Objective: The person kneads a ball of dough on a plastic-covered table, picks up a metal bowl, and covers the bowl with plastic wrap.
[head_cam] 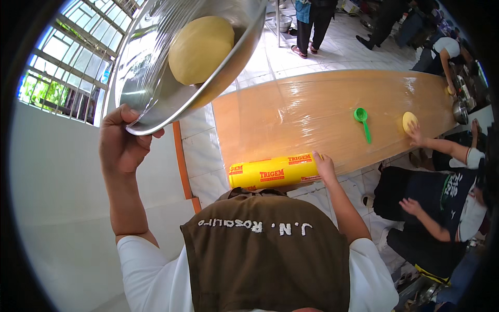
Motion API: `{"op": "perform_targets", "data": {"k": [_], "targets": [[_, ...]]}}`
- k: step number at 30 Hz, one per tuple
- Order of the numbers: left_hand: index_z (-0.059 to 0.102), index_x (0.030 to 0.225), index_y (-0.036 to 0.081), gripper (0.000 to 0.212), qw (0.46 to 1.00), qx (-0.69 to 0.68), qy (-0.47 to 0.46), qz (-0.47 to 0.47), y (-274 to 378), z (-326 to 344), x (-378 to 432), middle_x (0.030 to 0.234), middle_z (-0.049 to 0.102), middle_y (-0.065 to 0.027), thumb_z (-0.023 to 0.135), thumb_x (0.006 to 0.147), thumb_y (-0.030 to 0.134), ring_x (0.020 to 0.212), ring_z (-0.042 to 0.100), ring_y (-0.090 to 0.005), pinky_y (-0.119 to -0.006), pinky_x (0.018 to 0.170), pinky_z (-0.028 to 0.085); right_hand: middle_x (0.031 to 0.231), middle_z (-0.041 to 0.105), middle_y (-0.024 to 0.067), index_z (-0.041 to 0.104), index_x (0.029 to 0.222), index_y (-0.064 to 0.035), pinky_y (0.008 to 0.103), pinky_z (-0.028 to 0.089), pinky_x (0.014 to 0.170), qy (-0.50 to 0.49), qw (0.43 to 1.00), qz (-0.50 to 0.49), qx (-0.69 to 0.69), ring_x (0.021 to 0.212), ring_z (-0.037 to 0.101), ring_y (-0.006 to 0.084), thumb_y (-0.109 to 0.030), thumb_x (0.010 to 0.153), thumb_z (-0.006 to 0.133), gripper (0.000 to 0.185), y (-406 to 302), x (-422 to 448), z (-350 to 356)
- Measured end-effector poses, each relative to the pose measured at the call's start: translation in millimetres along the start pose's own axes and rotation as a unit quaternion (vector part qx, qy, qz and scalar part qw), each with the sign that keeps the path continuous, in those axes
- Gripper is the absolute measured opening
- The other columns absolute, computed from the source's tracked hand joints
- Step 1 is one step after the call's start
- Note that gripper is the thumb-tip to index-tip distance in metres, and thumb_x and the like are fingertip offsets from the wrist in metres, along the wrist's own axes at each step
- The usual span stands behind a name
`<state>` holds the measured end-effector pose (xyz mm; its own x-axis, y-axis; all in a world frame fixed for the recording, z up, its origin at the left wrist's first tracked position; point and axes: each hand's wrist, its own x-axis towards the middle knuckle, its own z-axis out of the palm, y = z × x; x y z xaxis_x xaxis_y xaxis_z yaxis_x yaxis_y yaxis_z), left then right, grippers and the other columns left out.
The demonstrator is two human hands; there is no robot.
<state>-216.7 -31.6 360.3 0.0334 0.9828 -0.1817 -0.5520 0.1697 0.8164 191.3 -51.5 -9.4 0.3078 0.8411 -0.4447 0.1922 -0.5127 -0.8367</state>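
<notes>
My left hand grips the rim of a steel mixing bowl, raised and tilted at the upper left. Inside the bowl sits a smooth ball of yellow dough. Clear plastic wrap stretches in creases over part of the bowl's mouth. Down at the table's near edge, my right hand holds the right end of a yellow roll of Trigem cling film. The roll lies on its side on the table, close to my apron.
The orange-brown table is covered with clear film. A green measuring scoop lies on it. Farther right, another person's hand touches a flattened dough piece. A metal bowl stands at the far end. A wall and barred window flank my left.
</notes>
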Motion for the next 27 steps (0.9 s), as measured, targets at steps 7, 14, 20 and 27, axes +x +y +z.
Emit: {"op": "perform_targets", "data": {"k": [7,14,20,27], "targets": [[0.051,0.095,-0.013,0.029,0.999,0.052,0.005,-0.005,3.7,42.3,-6.2,0.084,0.061,-0.0244,0.042,0.070,-0.001,0.061,0.064,-0.0344,-0.038,0.046,0.058,0.089,0.063,0.0145,0.048,0.118,0.0016,0.0377,0.047,0.081,0.065,0.874,-0.451,-0.169,0.085,0.060,0.0263,-0.039,0.075,0.069,0.063,-80.2,-5.9,13.2],[0.053,0.074,-0.006,0.010,0.996,0.048,0.071,0.015,-12.2,50.8,-15.6,0.071,0.059,-0.0159,0.043,0.074,-0.003,0.054,0.060,-0.0229,-0.032,0.050,0.052,0.079,0.066,0.0049,0.063,0.102,-0.0021,0.0273,0.049,0.076,-0.339,0.917,-0.205,0.050,0.078,0.062,0.0139,-0.024,0.083,0.065,0.029,-95.7,-0.3,47.7],[0.050,0.088,-0.012,0.019,0.998,-0.009,-0.063,-0.010,-9.7,-3.1,-3.0,0.086,0.060,-0.0190,0.041,0.073,-0.005,0.070,0.064,-0.0286,-0.039,0.064,0.057,0.081,0.067,0.0032,0.068,0.094,-0.0075,0.0258,0.049,0.073,-0.453,0.885,-0.100,0.044,0.075,0.062,0.0107,-0.024,0.085,0.062,0.020,-108.8,5.7,34.9],[0.051,0.089,-0.011,0.019,0.997,0.048,0.036,0.047,-15.1,21.8,3.4,0.080,0.060,-0.0163,0.044,0.072,-0.004,0.067,0.063,-0.0246,-0.036,0.061,0.056,0.123,0.053,0.0118,0.036,0.135,-0.0050,0.0327,0.044,0.089,-0.614,0.773,-0.155,0.034,0.107,0.053,0.0181,-0.051,0.073,0.067,0.084,-161.1,25.9,22.0]]}}
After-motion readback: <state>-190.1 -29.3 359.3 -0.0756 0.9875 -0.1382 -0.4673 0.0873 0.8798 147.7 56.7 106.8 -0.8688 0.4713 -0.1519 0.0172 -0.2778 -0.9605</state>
